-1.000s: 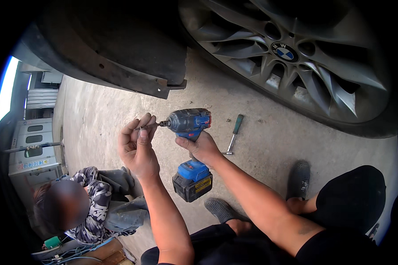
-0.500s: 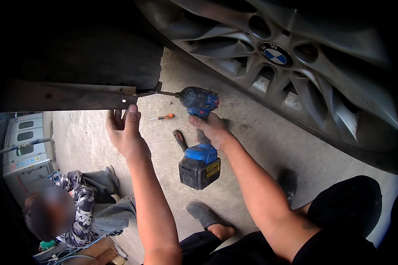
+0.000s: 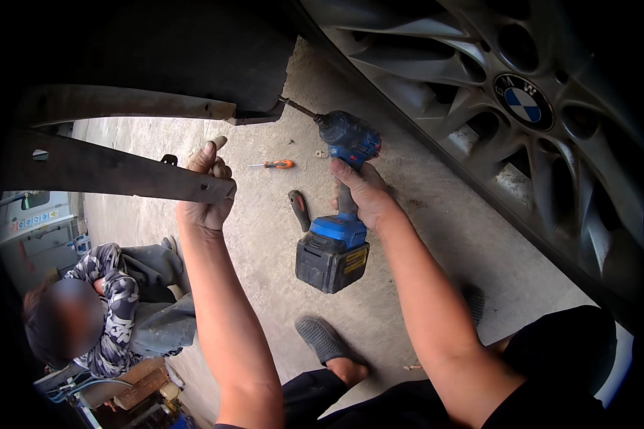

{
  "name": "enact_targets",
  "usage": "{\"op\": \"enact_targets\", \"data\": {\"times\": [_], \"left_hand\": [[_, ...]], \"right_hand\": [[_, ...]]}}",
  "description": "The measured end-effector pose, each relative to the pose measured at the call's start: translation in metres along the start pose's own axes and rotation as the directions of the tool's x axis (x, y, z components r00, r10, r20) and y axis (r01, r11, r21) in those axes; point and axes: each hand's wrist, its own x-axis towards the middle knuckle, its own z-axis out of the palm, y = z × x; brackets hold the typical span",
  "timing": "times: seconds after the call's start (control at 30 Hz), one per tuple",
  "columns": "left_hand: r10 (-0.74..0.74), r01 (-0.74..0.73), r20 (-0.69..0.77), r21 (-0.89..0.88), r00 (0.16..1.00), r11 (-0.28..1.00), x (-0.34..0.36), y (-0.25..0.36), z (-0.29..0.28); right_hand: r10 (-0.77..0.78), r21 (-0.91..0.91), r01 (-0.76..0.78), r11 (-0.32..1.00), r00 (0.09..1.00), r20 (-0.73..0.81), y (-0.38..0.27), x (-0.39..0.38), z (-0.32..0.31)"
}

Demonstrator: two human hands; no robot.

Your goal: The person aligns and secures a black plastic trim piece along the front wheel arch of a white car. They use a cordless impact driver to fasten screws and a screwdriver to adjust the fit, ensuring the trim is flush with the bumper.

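My right hand (image 3: 365, 193) grips a blue-and-black cordless driver (image 3: 343, 139) with a large black battery at its base. Its long bit (image 3: 304, 109) reaches the lower corner of a dark under-car panel (image 3: 215, 50), at a rusty edge (image 3: 143, 106). A separate dark strip (image 3: 129, 168), with holes along it, hangs below that edge and crosses in front of my left hand (image 3: 211, 175). The fingers of that hand are curled closed above and behind the strip; what they hold, if anything, is hidden.
A silver spoked wheel (image 3: 454, 64) fills the upper right. An orange-handled screwdriver (image 3: 279, 164) and a dark-handled tool (image 3: 297, 209) lie on the concrete floor (image 3: 422, 279). Another person in camouflage (image 3: 122, 300) sits at lower left, near white cabinets (image 3: 39, 239) and hoses.
The driver has risen from beside my left hand to the panel's corner. The dark strip has dropped away from the panel edge, now lying across my left hand, whose fingers have curled.
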Motion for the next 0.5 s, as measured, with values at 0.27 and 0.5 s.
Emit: {"op": "enact_targets", "data": {"times": [0.27,0.5], "left_hand": [[0.029,-0.168,0.302,0.448,0.953,0.878,0.022,0.034,0.015],[0.180,-0.274,0.231,0.925,0.956,0.264,0.010,0.052,0.000]], "right_hand": [[-0.018,-0.052,0.018,0.999,1.000,-0.005,-0.009,0.009,0.011],[0.021,-0.160,-0.013,0.987,0.999,0.044,-0.011,0.033,0.010]]}}
